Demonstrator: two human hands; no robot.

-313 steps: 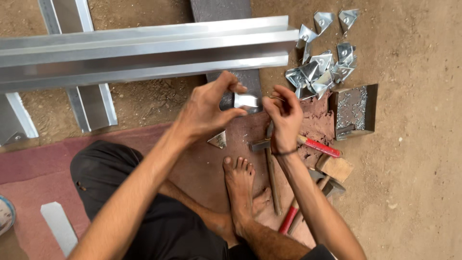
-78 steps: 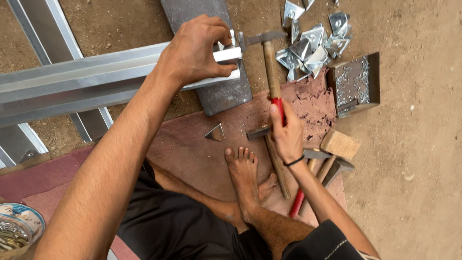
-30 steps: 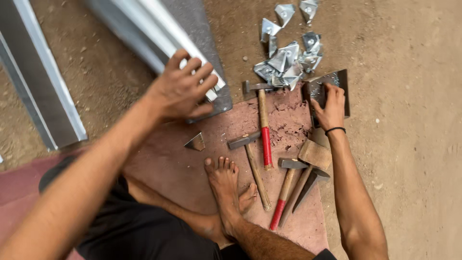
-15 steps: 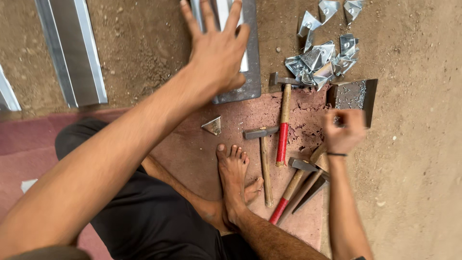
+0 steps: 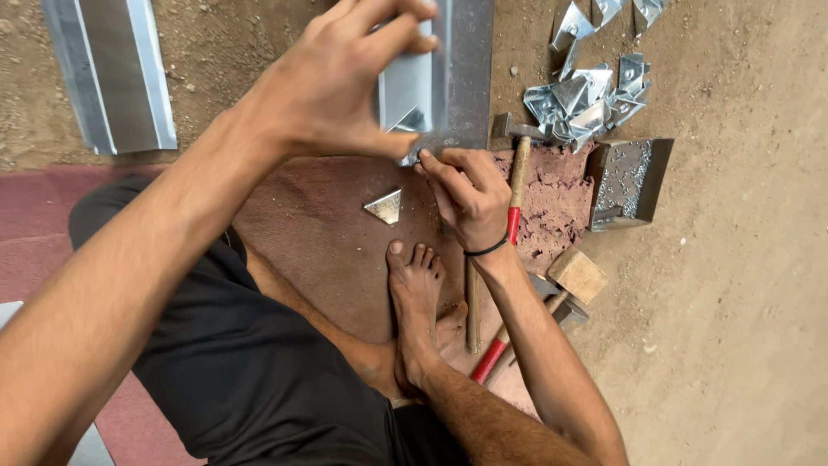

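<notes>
Both our hands work at the top edge of the brown mat (image 5: 319, 250). Our left hand (image 5: 332, 82) is raised close to the camera, thumb and fingers clasped around the near end of a metal channel (image 5: 405, 86), which runs off the top of the view. Our right hand (image 5: 466, 194) is lower, its fingertips pinched together against the channel's end; we cannot tell whether something small sits between them. A dark wristband circles that wrist.

From largest to smallest around them: a second channel (image 5: 116, 78) lies on the dirt at the top left, well apart. A dark steel plate (image 5: 470, 69) lies under the held channel, reaching the mat's top edge. An open metal box (image 5: 630, 181) stands off the mat's right edge, and above it a heap of bent brackets (image 5: 586, 95) rests on the dirt. A hammer (image 5: 516, 185) with a red-and-wood handle lies along the mat's crumbling right edge, just beside our right hand. More hammers (image 5: 500, 345) and a wooden mallet (image 5: 576, 276) lie at the lower right corner. Our bare foot (image 5: 414, 298) rests mid-mat, and a small triangular bracket (image 5: 385, 207) lies just above the toes.
</notes>
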